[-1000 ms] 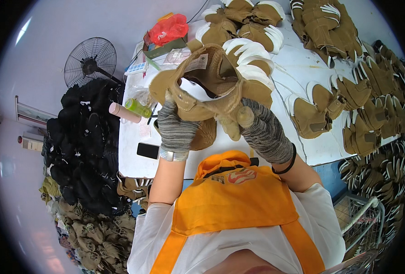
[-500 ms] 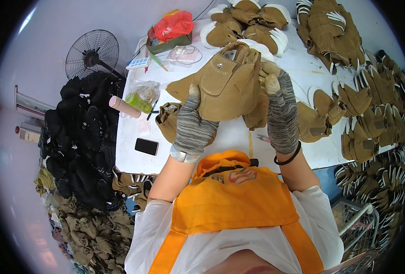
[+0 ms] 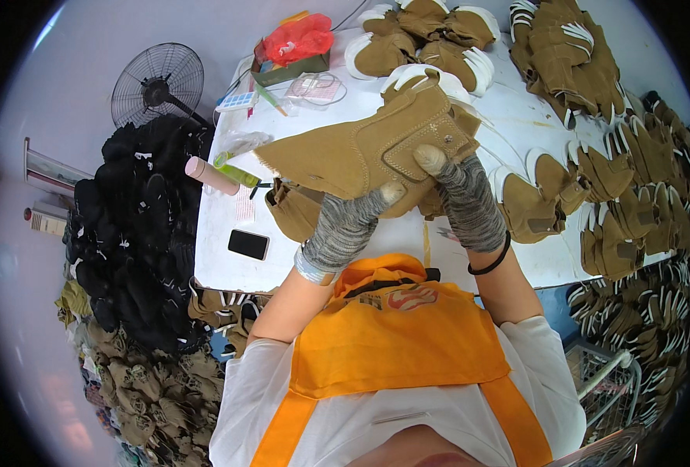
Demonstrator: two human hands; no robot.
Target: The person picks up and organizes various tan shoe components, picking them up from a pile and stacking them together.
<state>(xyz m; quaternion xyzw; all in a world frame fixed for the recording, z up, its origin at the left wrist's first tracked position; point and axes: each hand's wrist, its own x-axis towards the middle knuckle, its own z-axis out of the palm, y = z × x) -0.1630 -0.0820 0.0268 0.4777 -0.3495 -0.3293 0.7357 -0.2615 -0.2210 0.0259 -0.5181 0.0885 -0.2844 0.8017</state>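
A tan suede shoe upper with stitched seams, a flap and a small round snap is held up above the white table by both hands. My left hand, in a grey knit fingerless glove, grips its lower edge, thumb on the near face. My right hand, gloved alike, is closed on the flap end, thumb pressed beside the flap. The fingers behind the upper are hidden. Another tan upper lies on the table beneath it, partly covered.
Tan uppers with white edges are heaped at the back, and more stacks stand at right. A phone, a pink bottle and a box with a red bag sit at left. Beside the table are a fan and black piles.
The upper has been turned, so its side and flap now face me, with the long end pointing left. My right hand has moved down and nearer; my left thumb has shifted to the lower edge.
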